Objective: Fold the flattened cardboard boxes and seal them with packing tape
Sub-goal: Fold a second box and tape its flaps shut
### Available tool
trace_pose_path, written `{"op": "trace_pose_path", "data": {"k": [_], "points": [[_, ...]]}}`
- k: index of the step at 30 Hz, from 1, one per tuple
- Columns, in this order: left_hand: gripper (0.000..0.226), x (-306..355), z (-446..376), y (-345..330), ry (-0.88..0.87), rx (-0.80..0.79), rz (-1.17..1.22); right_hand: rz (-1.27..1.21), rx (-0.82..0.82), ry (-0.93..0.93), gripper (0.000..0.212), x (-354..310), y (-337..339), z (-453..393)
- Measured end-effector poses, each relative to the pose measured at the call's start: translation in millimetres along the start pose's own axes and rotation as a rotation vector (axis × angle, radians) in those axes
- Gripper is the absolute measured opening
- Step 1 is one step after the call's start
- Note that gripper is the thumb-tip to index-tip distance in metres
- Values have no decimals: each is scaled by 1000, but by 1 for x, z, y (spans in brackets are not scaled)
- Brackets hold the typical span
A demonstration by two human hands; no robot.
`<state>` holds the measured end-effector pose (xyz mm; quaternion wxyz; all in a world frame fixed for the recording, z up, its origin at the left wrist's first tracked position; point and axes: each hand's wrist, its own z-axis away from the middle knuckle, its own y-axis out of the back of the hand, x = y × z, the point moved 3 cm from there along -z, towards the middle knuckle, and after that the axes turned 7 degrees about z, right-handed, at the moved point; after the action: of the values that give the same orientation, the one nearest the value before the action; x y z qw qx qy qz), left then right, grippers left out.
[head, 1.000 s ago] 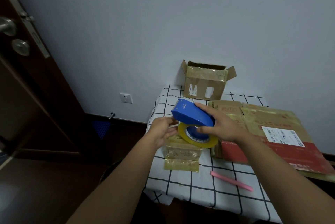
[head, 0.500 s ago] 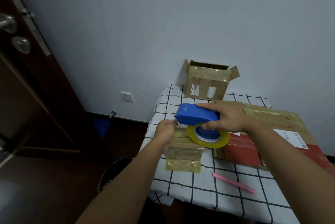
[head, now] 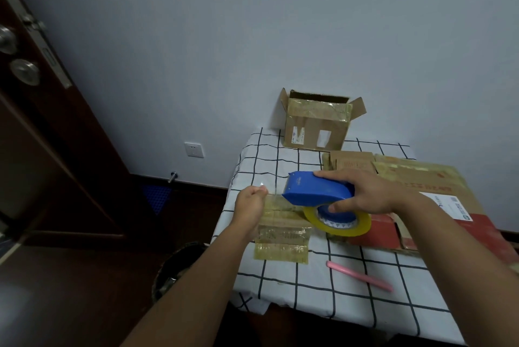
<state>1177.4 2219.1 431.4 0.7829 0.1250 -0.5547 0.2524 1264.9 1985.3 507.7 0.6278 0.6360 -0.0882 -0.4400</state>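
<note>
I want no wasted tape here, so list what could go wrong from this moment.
1. The clear tape strip stretched in the air between the left hand and the blue dispenser could twist or stick to itself.
2. It might sag onto the small taped box below before it is lined up.

A table under a white grid-checked cloth (head: 283,161). On it lie an open cardboard box (head: 317,127), flattened cardboard boxes (head: 421,178), a small taped flat box (head: 283,240) and a pink stick (head: 359,276).

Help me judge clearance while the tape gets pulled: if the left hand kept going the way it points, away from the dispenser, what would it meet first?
Probably nothing near: the left hand, pinching the tape end, points leftward past the table's edge into open air above the floor. Depth is uncertain.
</note>
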Motion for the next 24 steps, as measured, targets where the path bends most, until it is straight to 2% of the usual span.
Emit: {"op": "trace_pose_path", "data": {"k": [6, 10, 15, 19, 24], "points": [[22, -1, 2, 1, 21, 18, 70, 108, -42, -2, 76, -12, 0, -7], [26, -3, 2, 10, -88, 51, -76, 133, -51, 4, 76, -18, 2, -10], [33, -12, 1, 12, -107, 107, -196, 96, -92, 19, 78, -17, 3, -9], [34, -11, -3, 16, -74, 150, -162, 88, -109, 1, 78, -6, 7, -1], [27, -13, -2, 18, -46, 83, 1, 164, -135, -9, 77, -10, 2, 0]]}}
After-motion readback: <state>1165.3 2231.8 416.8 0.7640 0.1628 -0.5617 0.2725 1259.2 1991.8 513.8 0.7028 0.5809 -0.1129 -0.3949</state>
